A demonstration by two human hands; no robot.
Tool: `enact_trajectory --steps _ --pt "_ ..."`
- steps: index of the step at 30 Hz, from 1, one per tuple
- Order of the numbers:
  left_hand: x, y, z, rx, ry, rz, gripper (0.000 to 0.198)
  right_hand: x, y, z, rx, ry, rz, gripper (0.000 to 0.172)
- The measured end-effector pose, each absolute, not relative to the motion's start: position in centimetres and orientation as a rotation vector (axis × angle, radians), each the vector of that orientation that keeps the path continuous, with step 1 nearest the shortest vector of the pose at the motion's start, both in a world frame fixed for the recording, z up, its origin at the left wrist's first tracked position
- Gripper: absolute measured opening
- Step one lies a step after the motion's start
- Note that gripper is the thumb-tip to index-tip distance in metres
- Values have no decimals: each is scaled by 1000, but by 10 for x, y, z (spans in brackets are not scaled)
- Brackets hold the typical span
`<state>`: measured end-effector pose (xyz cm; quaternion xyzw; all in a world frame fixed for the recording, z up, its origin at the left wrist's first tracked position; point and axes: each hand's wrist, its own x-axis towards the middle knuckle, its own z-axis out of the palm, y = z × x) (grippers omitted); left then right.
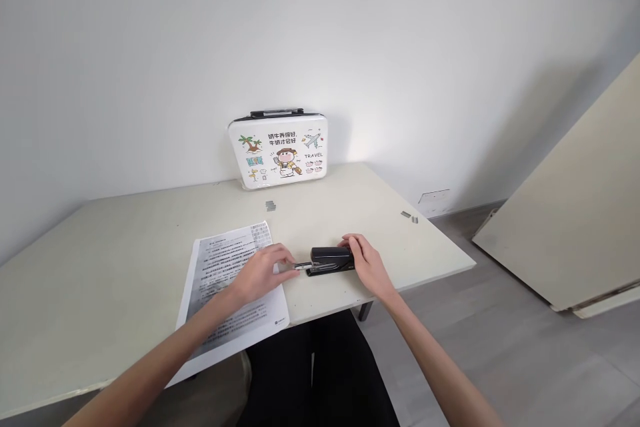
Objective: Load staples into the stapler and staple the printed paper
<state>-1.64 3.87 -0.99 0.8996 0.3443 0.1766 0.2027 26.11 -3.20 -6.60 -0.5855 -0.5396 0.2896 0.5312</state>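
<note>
A black stapler (pixel 330 260) lies on the cream table (pixel 115 240) near its front edge, with a metal staple tray sticking out of its left end. My right hand (pixel 365 263) grips the stapler's right end, fingers curled over it. My left hand (pixel 263 271) rests over a printed sheet of paper (pixel 225 273) with its fingertips pinched at the protruding metal tray (pixel 301 266). Whether a staple strip is between those fingers is too small to tell.
A small white case (pixel 279 150) with cartoon travel pictures and a black handle stands against the wall at the back. Loose staple strips lie at mid-table (pixel 271 205) and near the right edge (pixel 410 216). A large board (pixel 575 213) leans at the right, over grey floor.
</note>
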Motion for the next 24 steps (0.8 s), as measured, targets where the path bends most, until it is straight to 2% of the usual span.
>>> enact_trajectory --steps 5,8,14,19,24 --pt "-34 48 0 2557 955 441 40 262 -35 -66 -1414 -1280 701 46" --pt "-36 73 2 2544 1150 481 40 262 -36 -65 -1410 -1278 714 47" --pt "-27 154 -9 2465 1654 564 26 261 -37 -60 -1423 -1268 730 45" --pt "-13 197 -17 2458 1782 563 19 261 -36 -57 -1415 -1278 726 45" --pt "-6 202 -20 2458 1776 592 18 261 -34 -58 -1426 -1279 738 45"
